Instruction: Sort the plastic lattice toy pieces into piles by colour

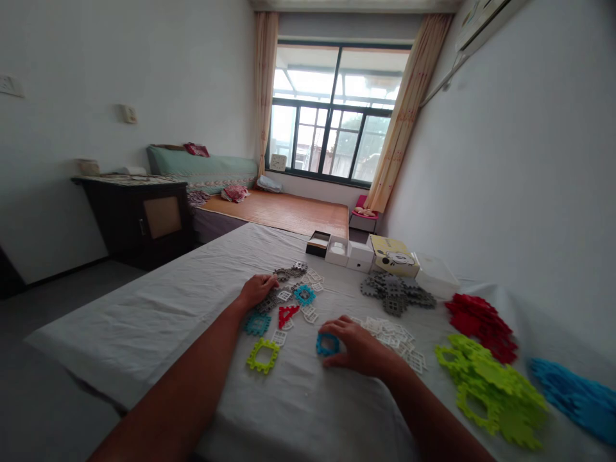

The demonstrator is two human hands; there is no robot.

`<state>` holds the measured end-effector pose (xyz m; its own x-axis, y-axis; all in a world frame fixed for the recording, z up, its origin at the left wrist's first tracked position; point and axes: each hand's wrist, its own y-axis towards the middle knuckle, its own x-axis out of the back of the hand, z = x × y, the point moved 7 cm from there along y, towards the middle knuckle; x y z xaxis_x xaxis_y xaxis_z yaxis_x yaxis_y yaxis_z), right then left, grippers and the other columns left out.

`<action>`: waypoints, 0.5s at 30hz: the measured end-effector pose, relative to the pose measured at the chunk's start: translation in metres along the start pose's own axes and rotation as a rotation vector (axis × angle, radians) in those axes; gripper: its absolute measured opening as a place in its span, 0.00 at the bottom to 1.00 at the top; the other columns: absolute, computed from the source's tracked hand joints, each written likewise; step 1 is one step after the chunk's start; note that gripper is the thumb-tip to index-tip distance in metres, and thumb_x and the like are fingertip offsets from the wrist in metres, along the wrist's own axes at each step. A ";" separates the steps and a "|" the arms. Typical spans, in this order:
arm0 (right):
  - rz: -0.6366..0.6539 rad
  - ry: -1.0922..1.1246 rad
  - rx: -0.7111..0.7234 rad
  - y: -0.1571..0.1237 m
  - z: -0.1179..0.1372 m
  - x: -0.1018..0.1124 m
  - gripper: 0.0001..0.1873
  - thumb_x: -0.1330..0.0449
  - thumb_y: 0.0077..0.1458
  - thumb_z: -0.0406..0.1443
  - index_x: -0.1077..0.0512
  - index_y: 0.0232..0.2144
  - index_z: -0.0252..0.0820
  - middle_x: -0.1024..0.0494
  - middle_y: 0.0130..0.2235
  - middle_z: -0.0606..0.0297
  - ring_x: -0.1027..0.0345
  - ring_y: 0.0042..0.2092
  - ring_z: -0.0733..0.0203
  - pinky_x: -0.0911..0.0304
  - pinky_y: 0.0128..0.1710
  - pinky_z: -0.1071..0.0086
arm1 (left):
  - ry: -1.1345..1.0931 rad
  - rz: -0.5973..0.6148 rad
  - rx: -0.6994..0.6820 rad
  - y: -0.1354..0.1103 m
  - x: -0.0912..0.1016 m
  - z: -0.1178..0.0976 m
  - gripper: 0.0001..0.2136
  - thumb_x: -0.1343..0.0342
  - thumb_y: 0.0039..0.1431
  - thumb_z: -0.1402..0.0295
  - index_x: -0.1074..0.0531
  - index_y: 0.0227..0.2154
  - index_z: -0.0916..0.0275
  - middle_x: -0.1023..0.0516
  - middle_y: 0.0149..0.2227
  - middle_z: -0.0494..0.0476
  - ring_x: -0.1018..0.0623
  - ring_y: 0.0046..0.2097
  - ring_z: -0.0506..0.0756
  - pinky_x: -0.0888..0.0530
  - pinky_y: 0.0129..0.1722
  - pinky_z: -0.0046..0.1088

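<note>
My left hand [257,289] rests with curled fingers on a cluster of grey interlocking plastic tiles [289,274] on the white-covered table [168,314]. My right hand [356,346] lies over a small blue square tile [327,344], fingers bent around it. Between the hands lie a red triangle tile [287,314], a blue tile [305,294], a teal tile [256,323], a lime-green square frame [263,355] and small white tiles [310,314].
Sorted piles sit on the right: white tiles [399,340], grey [397,295], red [481,321], lime green [495,391], blue [577,398]. Small boxes [351,253] line the far table edge. A bed [283,212], a dark cabinet [139,218] and a window [332,109] stand beyond.
</note>
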<state>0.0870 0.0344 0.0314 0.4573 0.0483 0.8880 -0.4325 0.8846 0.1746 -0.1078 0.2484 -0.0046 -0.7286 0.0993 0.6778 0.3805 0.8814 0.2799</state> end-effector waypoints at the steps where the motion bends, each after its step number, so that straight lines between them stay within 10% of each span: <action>1: 0.011 0.001 0.004 0.000 0.004 -0.001 0.25 0.37 0.44 0.44 0.32 0.47 0.48 0.27 0.46 0.63 0.38 0.47 0.55 0.41 0.47 0.64 | 0.003 -0.003 0.002 0.000 0.000 0.000 0.25 0.60 0.54 0.49 0.23 0.26 0.62 0.22 0.25 0.54 0.26 0.29 0.54 0.35 0.28 0.25; 9: -0.112 0.016 -0.038 -0.007 -0.012 0.013 0.19 0.40 0.45 0.38 0.30 0.43 0.46 0.26 0.42 0.63 0.35 0.44 0.59 0.40 0.45 0.65 | -0.027 -0.001 0.019 -0.001 0.002 -0.004 0.25 0.59 0.53 0.49 0.23 0.26 0.62 0.22 0.25 0.54 0.26 0.29 0.55 0.34 0.29 0.25; 15: -0.338 -0.053 -0.221 -0.062 -0.034 0.077 0.19 0.44 0.50 0.43 0.32 0.45 0.47 0.28 0.46 0.61 0.34 0.45 0.59 0.36 0.42 0.65 | -0.010 0.026 0.006 0.000 0.003 -0.007 0.25 0.59 0.52 0.49 0.23 0.26 0.62 0.21 0.26 0.54 0.25 0.31 0.55 0.34 0.31 0.24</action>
<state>0.1758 -0.0012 0.0746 0.5021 -0.2814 0.8178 -0.0840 0.9252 0.3700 -0.1063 0.2453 0.0022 -0.7239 0.1266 0.6782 0.3957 0.8814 0.2578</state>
